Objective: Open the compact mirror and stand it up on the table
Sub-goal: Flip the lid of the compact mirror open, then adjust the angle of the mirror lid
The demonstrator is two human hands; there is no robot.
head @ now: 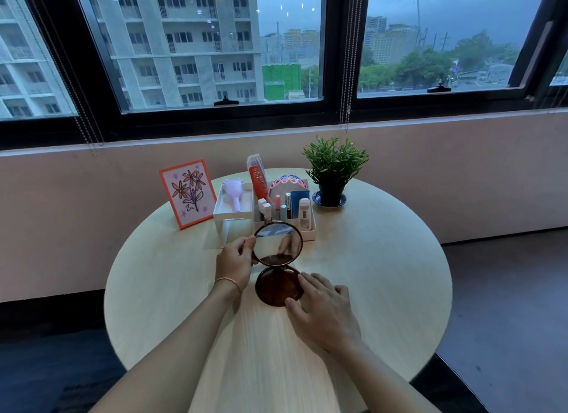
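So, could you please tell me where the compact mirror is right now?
The compact mirror sits open near the middle of the round table, just in front of the white organizer, between the left hand and right hand.

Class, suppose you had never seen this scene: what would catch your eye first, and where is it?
The open compact mirror at the table's centre: its lid upright, pinched by the left hand, its base steadied by the right hand. Behind stand an orange-framed flower picture on the left and a potted plant on the right.
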